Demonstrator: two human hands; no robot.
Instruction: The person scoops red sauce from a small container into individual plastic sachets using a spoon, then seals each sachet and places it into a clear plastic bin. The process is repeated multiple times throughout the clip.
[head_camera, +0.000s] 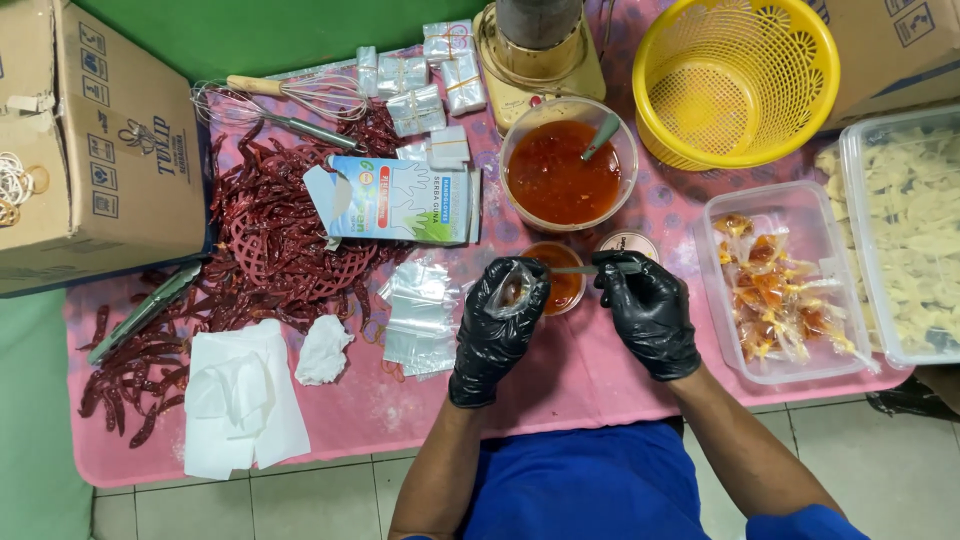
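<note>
The left hand (497, 325), in a black glove, holds a small clear plastic bag (514, 290) with its mouth pinched open between thumb and fingers, a dab of red sauce already showing inside; the bag sits just beside a small cup of red sauce (562, 285) on the pink table cover (560, 385). The right hand (650, 312), also gloved, is closed narrowly on the handle of a thin spoon (580, 269), whose bowl end lies over the small cup and points toward the bag's mouth. Behind the cup stands a large clear bowl of the same red sauce (560, 175) with a utensil in it, and to the right a clear tub (720, 300) holds filled, tied sachets (780, 300). To do this filling well, I judge, the bag's mouth should stay wide and close above the cup, so that drips fall back into it (the sauce looks runny), and the spoon should go well inside before it tips, keeping the neck clean for tying. A stack of empty bags (420, 315) lies just left of the left hand, with dried red chillies (260, 200) spread beyond it, white tissue paper (240, 400) near the table edge and a yellow basket (735, 75) at the far side.
</note>
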